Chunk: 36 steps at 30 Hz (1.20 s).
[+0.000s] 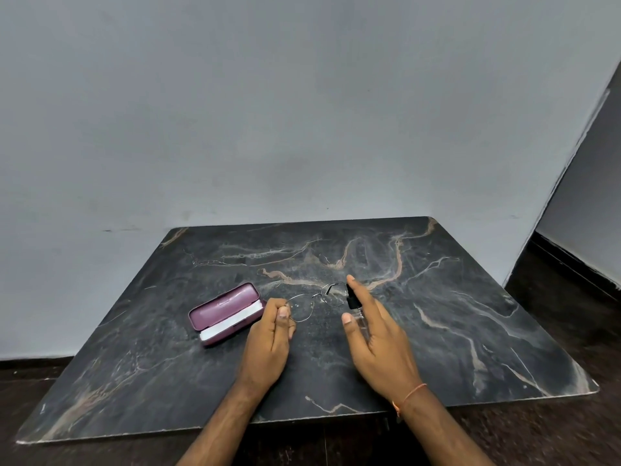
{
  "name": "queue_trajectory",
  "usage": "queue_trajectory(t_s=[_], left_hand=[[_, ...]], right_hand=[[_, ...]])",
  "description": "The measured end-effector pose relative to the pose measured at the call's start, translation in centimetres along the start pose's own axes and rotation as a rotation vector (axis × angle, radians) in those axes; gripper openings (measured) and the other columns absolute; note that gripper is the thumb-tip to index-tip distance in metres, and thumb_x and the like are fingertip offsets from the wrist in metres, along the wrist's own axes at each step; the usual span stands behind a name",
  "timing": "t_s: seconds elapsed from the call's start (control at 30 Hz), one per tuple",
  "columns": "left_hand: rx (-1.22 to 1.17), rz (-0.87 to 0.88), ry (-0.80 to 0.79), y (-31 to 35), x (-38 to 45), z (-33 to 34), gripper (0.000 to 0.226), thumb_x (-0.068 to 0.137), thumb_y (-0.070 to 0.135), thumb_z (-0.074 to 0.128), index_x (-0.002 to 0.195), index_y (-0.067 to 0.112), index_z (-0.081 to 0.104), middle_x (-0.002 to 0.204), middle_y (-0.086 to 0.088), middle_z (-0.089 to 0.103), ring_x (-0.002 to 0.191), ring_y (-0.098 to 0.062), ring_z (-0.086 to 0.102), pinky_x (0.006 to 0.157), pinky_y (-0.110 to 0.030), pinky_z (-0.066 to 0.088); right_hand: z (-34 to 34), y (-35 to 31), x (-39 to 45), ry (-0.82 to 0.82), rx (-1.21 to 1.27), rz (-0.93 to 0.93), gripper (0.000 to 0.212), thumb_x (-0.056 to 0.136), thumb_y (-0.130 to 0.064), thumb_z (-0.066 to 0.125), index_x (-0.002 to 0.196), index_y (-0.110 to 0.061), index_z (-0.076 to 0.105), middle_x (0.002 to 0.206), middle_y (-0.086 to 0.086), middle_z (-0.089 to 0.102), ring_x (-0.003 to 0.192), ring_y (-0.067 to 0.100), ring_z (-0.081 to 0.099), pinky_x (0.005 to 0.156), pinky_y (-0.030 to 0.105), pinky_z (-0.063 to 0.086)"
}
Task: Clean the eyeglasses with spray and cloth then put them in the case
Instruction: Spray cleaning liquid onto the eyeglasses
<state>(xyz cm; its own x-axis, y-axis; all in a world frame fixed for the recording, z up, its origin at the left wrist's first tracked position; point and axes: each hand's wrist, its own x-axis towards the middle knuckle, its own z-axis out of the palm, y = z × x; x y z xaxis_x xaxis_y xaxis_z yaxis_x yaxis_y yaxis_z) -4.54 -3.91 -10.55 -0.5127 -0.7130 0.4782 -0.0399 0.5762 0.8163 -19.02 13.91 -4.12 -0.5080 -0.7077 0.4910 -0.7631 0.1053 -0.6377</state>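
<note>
Spraying step. The left hand (268,326) pinches the wire-rimmed eyeglasses (317,299) at the left lens rim, holding them just above the dark marble table (437,314). The right hand (373,326) grips a small clear spray bottle (357,309), index finger resting on its black pump head, nozzle close to the right lens. Good practice: aim squarely at each lens, press briefly, keep the frame steady. The open maroon case (223,312), holding a white cloth (232,322), lies just left of the left hand.

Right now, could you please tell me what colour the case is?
The case is purple, seen in the head view.
</note>
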Motion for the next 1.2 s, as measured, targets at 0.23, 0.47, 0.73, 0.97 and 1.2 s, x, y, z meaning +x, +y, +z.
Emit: queue_trajectory(t_s=[0.23,0.47,0.73,0.97,1.2], left_hand=[[-0.045,0.008,0.007,0.2,-0.1,0.0,0.036,0.116,0.060,0.034,0.105,0.032,0.052,0.071,-0.002,0.053,0.053,-0.007,0.043,0.053,-0.030,0.039],[-0.091,0.030,0.016,0.5,-0.3,-0.1,0.039,0.114,0.067,0.034,0.101,0.035,0.052,0.072,-0.011,0.051,0.052,-0.007,0.040,0.051,-0.027,0.035],[-0.112,0.024,0.005,0.3,-0.3,0.0,0.038,0.115,0.065,0.035,0.101,0.033,0.051,0.071,-0.014,0.047,0.053,-0.009,0.037,0.050,-0.027,0.032],[-0.089,0.017,-0.003,-0.6,-0.2,0.1,0.039,0.117,0.062,0.035,0.105,0.028,0.052,0.071,-0.010,0.047,0.054,-0.005,0.036,0.050,-0.026,0.032],[-0.027,0.028,-0.007,-0.3,-0.2,0.1,0.038,0.118,0.061,0.033,0.104,0.031,0.051,0.069,-0.005,0.050,0.053,-0.005,0.039,0.052,-0.027,0.035]], right_hand=[[-0.1,0.0,-0.1,0.043,-0.110,-0.004,0.061,0.104,-0.052,0.053,0.159,-0.062,0.028,0.121,-0.021,0.060,0.078,0.006,0.066,0.065,0.012,0.048],[-0.1,-0.4,-0.1,0.012,-0.112,0.020,0.065,0.105,-0.049,0.053,0.161,-0.062,0.022,0.113,-0.021,0.061,0.075,0.005,0.065,0.066,0.030,0.059],[0.1,-0.3,-0.4,0.009,-0.105,0.021,0.055,0.103,-0.047,0.057,0.151,-0.062,0.035,0.121,-0.022,0.064,0.084,-0.002,0.066,0.071,0.016,0.053],[-0.2,-0.8,-0.6,0.078,-0.054,0.073,0.065,0.104,-0.040,0.062,0.158,-0.059,0.032,0.122,-0.019,0.064,0.098,0.015,0.067,0.074,0.027,0.057],[-0.5,-2.5,-1.2,-0.013,-0.031,0.007,0.074,0.104,-0.041,0.057,0.161,-0.065,0.017,0.126,-0.025,0.063,0.094,-0.002,0.068,0.077,0.028,0.061]])
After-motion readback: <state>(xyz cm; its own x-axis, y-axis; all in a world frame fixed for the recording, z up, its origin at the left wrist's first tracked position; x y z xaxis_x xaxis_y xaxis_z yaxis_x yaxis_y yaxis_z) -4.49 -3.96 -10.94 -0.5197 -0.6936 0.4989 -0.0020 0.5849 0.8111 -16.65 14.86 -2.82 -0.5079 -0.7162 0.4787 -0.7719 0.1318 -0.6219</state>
